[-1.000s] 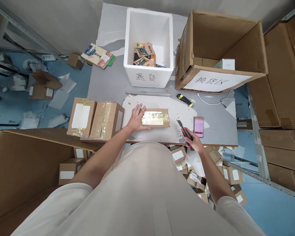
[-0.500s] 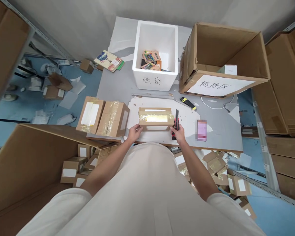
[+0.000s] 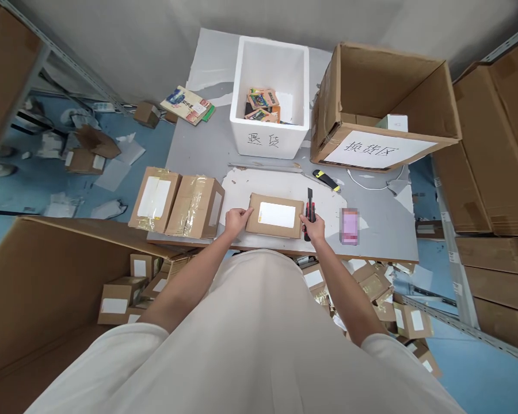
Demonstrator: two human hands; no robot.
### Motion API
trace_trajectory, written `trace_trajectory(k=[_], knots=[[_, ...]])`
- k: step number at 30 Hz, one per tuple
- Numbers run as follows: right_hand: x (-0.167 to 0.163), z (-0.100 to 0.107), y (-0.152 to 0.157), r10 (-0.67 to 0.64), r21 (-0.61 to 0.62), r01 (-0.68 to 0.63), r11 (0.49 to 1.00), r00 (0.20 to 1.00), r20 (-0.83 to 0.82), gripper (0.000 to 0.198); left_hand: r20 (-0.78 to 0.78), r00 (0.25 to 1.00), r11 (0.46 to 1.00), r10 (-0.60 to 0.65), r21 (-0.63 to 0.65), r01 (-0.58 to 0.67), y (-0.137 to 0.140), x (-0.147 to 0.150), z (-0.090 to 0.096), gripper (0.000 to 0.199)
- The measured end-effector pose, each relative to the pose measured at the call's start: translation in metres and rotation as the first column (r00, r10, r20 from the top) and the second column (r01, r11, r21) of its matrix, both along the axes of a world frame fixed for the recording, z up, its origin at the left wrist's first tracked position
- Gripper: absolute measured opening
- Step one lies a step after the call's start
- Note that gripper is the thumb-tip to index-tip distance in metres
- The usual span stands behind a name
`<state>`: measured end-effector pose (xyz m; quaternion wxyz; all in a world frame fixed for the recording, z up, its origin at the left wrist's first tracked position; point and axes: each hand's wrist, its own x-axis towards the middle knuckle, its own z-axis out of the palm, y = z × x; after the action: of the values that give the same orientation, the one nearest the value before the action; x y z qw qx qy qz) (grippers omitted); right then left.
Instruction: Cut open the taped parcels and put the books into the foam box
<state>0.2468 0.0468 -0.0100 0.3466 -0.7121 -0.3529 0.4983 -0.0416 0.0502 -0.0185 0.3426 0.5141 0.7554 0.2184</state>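
Turned since the previous frame: the box (image 3: 275,215), labelled face now uppermost, near the table's (image 3: 384,233) front edge. Left hand (image 3: 238,221): fingers pinched on its left end. Right hand (image 3: 314,226): fingers clamped around a cutter (image 3: 309,208), beside its right end. Apparent step: positioning the box; next move calls for steady support, blade kept clear.

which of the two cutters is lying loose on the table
The yellow-and-black cutter, in front of the large open carton; the red-and-black cutter is held in the right hand.
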Motion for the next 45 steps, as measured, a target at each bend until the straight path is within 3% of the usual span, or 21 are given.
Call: trace_trajectory(k=[3, 6, 10, 16, 20, 23, 26, 31, 33, 35, 37, 39, 41, 42, 44, 45], knots=[[0.007, -0.002, -0.012, -0.037, 0.029, 0.038, 0.999, 0.997, -0.064, 0.038, 0.152, 0.988, 1.0, 0.012, -0.013, -0.01, -0.01, -0.01, -0.01, 0.044], [0.017, -0.006, -0.035, 0.021, 0.039, -0.016, 0.999, 0.992, -0.125, 0.04, 0.263, 0.964, 0.999, -0.021, -0.031, 0.03, -0.031, -0.021, -0.02, 0.039], [0.02, -0.017, -0.064, 0.109, -0.043, -0.117, 0.992, 0.983, -0.149, 0.052, 0.394, 0.914, 0.99, -0.096, -0.057, 0.128, -0.059, -0.024, -0.032, 0.06], [0.003, -0.02, -0.07, 0.058, -0.04, -0.061, 0.997, 0.995, -0.083, 0.05, 0.505, 0.863, 0.995, 0.002, -0.09, 0.051, -0.067, -0.013, -0.038, 0.071], [0.006, -0.004, -0.058, 0.054, 0.005, -0.054, 0.999, 0.995, -0.078, 0.046, 0.415, 0.909, 0.997, -0.045, -0.038, 0.066, -0.062, -0.017, -0.016, 0.056], [0.01, 0.013, -0.039, 0.034, 0.082, -0.031, 0.996, 0.999, -0.039, 0.043, 0.209, 0.974, 0.995, -0.088, 0.058, 0.077, -0.05, -0.017, 0.011, 0.046], [0.009, 0.028, -0.013, 0.036, 0.11, -0.041, 0.993, 0.999, 0.04, 0.042, 0.044, 0.994, 0.99, -0.101, 0.102, 0.096, -0.03, -0.011, 0.031, 0.044], [0.006, 0.031, 0.015, 0.05, 0.079, -0.063, 0.995, 0.985, 0.165, 0.041, -0.061, 0.992, 0.99, -0.106, 0.086, 0.111, -0.008, 0.002, 0.039, 0.048], [0.006, 0.028, 0.018, 0.056, 0.076, -0.074, 0.994, 0.974, 0.217, 0.041, -0.075, 0.991, 0.99, -0.114, 0.074, 0.12, -0.009, 0.004, 0.038, 0.049], [0.007, 0.026, 0.018, 0.061, 0.07, -0.081, 0.994, 0.966, 0.251, 0.041, -0.1, 0.99, 0.984, -0.101, 0.138, 0.114, -0.017, 0.005, 0.037, 0.049], [0.008, 0.025, 0.017, 0.074, 0.059, -0.092, 0.994, 0.966, 0.246, 0.041, -0.161, 0.976, 0.935, -0.149, 0.297, 0.192, -0.029, 0.006, 0.033, 0.05], [0.009, 0.028, 0.016, 0.102, 0.048, -0.117, 0.992, 0.965, 0.241, 0.04, -0.257, 0.911, 0.803, -0.322, 0.436, 0.407, -0.041, 0.01, 0.027, 0.047], [0.011, 0.036, 0.015, 0.137, 0.057, -0.162, 0.985, 0.943, 0.303, 0.038, -0.348, 0.794, 0.642, -0.498, 0.468, 0.607, -0.049, 0.015, 0.019, 0.037], [0.012, 0.042, 0.016, 0.158, 0.078, -0.199, 0.977, 0.918, 0.364, 0.036, -0.38, 0.749, 0.591, -0.542, 0.462, 0.662, -0.051, 0.017, 0.014, 0.034], [0.012, 0.059, 0.018, 0.248, 0.137, -0.362, 0.922, 0.825, 0.507, 0.037, -0.429, 0.719, 0.564, -0.546, 0.446, 0.695, -0.053, 0.021, 0.006, 0.036], [0.011, 0.068, 0.02, 0.335, 0.149, -0.499, 0.854, 0.745, 0.576, 0.04, -0.443, 0.719, 0.568, -0.535, 0.442, 0.694, -0.052, 0.022, 0.002, 0.037]])
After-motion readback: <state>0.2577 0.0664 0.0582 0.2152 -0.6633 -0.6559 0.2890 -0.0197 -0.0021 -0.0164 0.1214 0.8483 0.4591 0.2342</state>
